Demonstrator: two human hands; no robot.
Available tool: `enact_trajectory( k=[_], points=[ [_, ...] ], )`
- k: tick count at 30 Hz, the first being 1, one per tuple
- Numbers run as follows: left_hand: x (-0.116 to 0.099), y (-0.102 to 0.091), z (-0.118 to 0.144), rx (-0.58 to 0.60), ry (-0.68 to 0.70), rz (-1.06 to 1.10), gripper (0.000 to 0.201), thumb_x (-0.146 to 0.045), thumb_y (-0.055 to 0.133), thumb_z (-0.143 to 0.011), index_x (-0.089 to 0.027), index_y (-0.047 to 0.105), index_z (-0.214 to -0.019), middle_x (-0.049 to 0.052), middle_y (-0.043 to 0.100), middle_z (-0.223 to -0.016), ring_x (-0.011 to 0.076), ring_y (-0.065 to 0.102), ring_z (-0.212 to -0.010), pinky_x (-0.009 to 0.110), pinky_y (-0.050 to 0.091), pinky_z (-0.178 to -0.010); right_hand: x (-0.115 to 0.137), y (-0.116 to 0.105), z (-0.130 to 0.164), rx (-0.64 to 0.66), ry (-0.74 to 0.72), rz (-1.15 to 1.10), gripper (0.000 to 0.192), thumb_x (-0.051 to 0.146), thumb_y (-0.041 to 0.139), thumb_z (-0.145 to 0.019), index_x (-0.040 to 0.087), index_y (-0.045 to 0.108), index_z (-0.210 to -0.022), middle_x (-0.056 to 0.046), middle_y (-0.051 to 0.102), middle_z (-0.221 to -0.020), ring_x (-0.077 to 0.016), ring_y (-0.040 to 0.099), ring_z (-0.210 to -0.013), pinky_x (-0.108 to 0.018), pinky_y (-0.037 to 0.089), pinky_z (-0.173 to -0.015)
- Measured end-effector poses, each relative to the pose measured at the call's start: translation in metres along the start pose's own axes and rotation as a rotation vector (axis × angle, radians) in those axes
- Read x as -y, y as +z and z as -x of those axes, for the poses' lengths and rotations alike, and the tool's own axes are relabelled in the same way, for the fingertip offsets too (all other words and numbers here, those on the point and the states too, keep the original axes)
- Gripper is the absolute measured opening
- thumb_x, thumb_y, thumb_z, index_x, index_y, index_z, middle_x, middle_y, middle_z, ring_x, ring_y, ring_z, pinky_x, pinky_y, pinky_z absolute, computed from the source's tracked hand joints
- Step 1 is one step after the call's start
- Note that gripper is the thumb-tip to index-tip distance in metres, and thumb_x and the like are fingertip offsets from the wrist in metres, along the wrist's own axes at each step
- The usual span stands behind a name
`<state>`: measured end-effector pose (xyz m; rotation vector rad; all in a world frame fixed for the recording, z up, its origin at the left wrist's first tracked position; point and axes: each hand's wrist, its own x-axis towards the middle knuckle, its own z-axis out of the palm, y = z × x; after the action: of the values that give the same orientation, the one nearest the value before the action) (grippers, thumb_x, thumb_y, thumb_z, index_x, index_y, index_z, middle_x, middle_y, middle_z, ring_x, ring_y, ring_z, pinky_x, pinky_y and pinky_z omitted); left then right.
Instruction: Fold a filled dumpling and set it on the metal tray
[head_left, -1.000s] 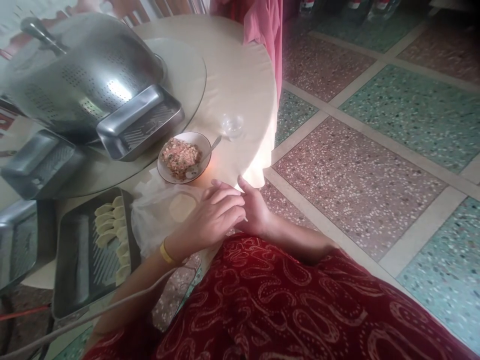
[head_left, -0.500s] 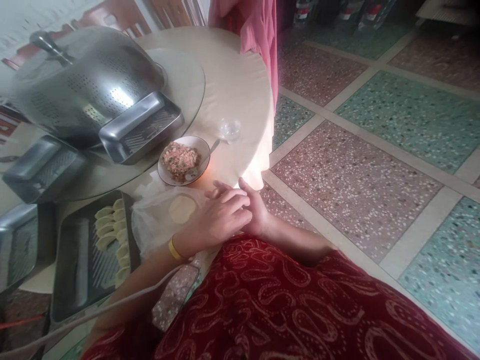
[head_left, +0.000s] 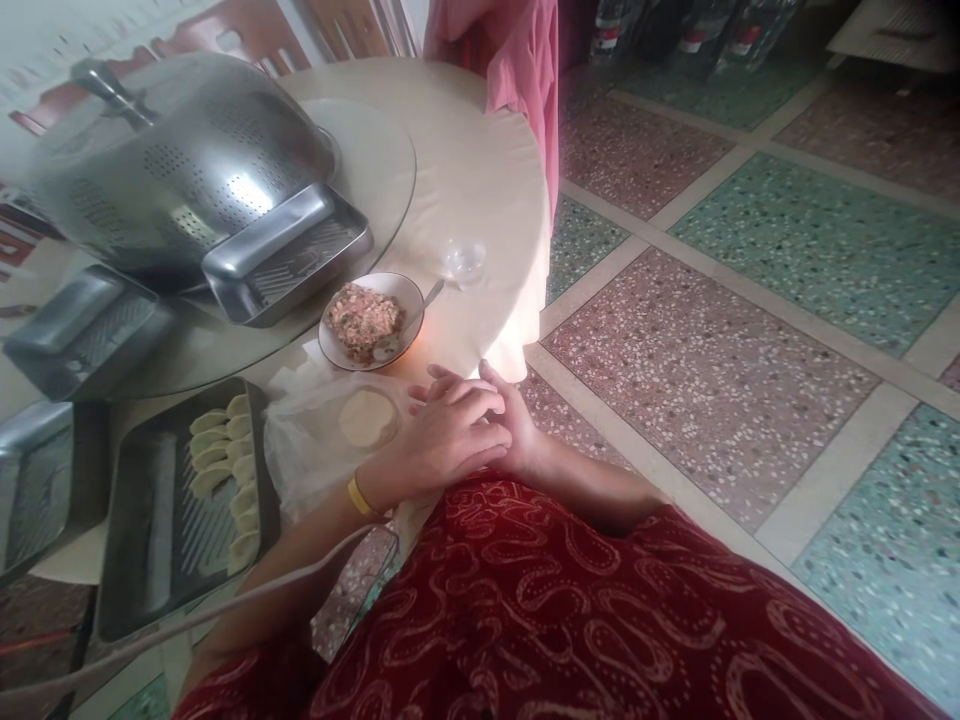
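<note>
My left hand (head_left: 446, 435), with a yellow band at the wrist, lies bent over my right hand (head_left: 517, 425). The right thumb points up and its fingertips show beyond the left hand. Both sets of fingers are curled together; whatever sits between the palms is hidden. Just left of them, a stack of round dough wrappers (head_left: 367, 418) rests on a clear plastic bag (head_left: 296, 440). Beyond is a white bowl (head_left: 326, 348) of minced filling (head_left: 364, 318), with a spoon (head_left: 429, 296) leaning in it. Folded dumplings (head_left: 217, 450) line the right side of a metal tray (head_left: 142, 560).
A large perforated steel pot (head_left: 202, 150) stands on the turntable (head_left: 382, 170) with metal pans (head_left: 300, 255) near it. A small clear cup (head_left: 465, 262) is near the table's right edge. Pink cloth (head_left: 525, 60) hangs at the back. A pale cord (head_left: 262, 585) crosses my left forearm.
My hands stay pressed together and have shifted very slightly right, the left fingers moving a little over the right palm. The view has tilted slightly; the other things lie as before.
</note>
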<state>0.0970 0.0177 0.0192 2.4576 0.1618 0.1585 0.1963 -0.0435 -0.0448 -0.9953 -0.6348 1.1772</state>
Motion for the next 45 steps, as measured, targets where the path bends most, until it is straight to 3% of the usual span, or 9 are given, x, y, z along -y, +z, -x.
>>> enact_trajectory(
  k=[4, 7, 12, 22, 27, 31, 37, 42, 45],
  points=[
    [0.009, -0.007, 0.01, -0.085, 0.124, -0.163, 0.029, -0.034, 0.067, -0.089, -0.032, 0.067, -0.118, 0.003, 0.068, -0.114, 0.0252, 0.058, -0.111, 0.041, 0.039, -0.102, 0.009, -0.003, 0.004, 0.115, 0.26, -0.327, 0.067, 0.074, 0.027, -0.09, 0.023, 0.07, -0.091, -0.004, 0.069, -0.081, -0.0179, 0.067, -0.08, -0.032, 0.057, -0.068],
    [0.013, -0.011, 0.017, -0.212, 0.146, -0.244, 0.019, -0.027, 0.066, -0.09, -0.026, 0.068, -0.109, 0.004, 0.069, -0.109, 0.0225, 0.06, -0.109, 0.04, 0.04, -0.1, 0.013, -0.004, 0.005, 0.167, 0.44, -0.663, 0.063, 0.072, 0.031, -0.091, 0.023, 0.069, -0.104, -0.001, 0.066, -0.075, -0.0129, 0.057, -0.057, -0.024, 0.051, -0.05],
    [0.009, -0.005, 0.018, -0.244, 0.234, -0.473, 0.013, -0.024, 0.055, -0.097, -0.023, 0.066, -0.091, 0.0, 0.07, -0.094, 0.0182, 0.061, -0.093, 0.037, 0.046, -0.092, 0.019, -0.002, 0.006, 0.181, 0.544, -0.938, 0.061, 0.06, 0.023, -0.1, 0.019, 0.063, -0.119, 0.004, 0.06, -0.063, -0.0072, 0.033, -0.035, -0.018, 0.037, -0.036],
    [0.009, 0.001, 0.018, -0.254, 0.271, -0.561, 0.008, -0.028, 0.057, -0.097, -0.029, 0.063, -0.102, -0.002, 0.071, -0.095, 0.0205, 0.066, -0.095, 0.038, 0.051, -0.082, 0.016, -0.004, 0.004, 0.165, 0.57, -0.938, 0.058, 0.054, 0.02, -0.102, 0.019, 0.056, -0.13, 0.003, 0.061, -0.064, -0.0087, 0.04, -0.038, -0.018, 0.038, -0.036],
    [0.014, 0.005, 0.02, -0.147, 0.264, -0.554, 0.014, -0.022, 0.056, -0.096, -0.026, 0.06, -0.083, -0.002, 0.068, -0.084, 0.0216, 0.063, -0.095, 0.039, 0.048, -0.084, 0.02, -0.001, 0.005, 0.136, 0.6, -0.919, 0.06, 0.058, 0.024, -0.1, 0.018, 0.053, -0.135, -0.003, 0.07, -0.08, -0.0122, 0.055, -0.052, -0.021, 0.045, -0.042],
    [0.015, 0.008, 0.02, -0.166, 0.266, -0.521, 0.015, -0.021, 0.053, -0.096, -0.027, 0.062, -0.086, -0.002, 0.069, -0.086, 0.021, 0.063, -0.097, 0.038, 0.048, -0.086, 0.018, -0.002, 0.005, 0.148, 0.582, -0.928, 0.059, 0.055, 0.025, -0.1, 0.019, 0.051, -0.139, -0.005, 0.072, -0.088, -0.013, 0.058, -0.057, -0.021, 0.048, -0.044],
    [0.014, 0.01, 0.018, -0.221, 0.266, -0.494, 0.006, -0.026, 0.061, -0.094, -0.029, 0.064, -0.098, -0.002, 0.071, -0.095, 0.0219, 0.064, -0.098, 0.039, 0.049, -0.086, 0.013, -0.002, 0.004, 0.174, 0.537, -0.851, 0.061, 0.06, 0.026, -0.098, 0.019, 0.059, -0.128, -0.006, 0.072, -0.089, -0.0189, 0.067, -0.075, -0.032, 0.059, -0.063],
    [0.014, 0.009, 0.016, -0.113, 0.289, -0.549, 0.019, -0.024, 0.053, -0.098, -0.025, 0.063, -0.082, -0.002, 0.068, -0.087, 0.0232, 0.063, -0.095, 0.04, 0.048, -0.084, 0.014, -0.001, 0.006, 0.185, 0.553, -0.828, 0.061, 0.057, 0.021, -0.1, 0.016, 0.062, -0.12, -0.006, 0.07, -0.087, -0.0189, 0.066, -0.078, -0.033, 0.058, -0.065],
    [0.011, 0.006, 0.016, -0.16, 0.304, -0.546, 0.015, -0.029, 0.051, -0.099, -0.026, 0.066, -0.095, -0.002, 0.069, -0.094, 0.0221, 0.063, -0.097, 0.039, 0.048, -0.085, 0.013, -0.003, 0.006, 0.21, 0.532, -0.822, 0.06, 0.063, 0.03, -0.097, 0.018, 0.061, -0.122, -0.004, 0.069, -0.082, -0.0179, 0.064, -0.072, -0.031, 0.057, -0.06]
  ],
)
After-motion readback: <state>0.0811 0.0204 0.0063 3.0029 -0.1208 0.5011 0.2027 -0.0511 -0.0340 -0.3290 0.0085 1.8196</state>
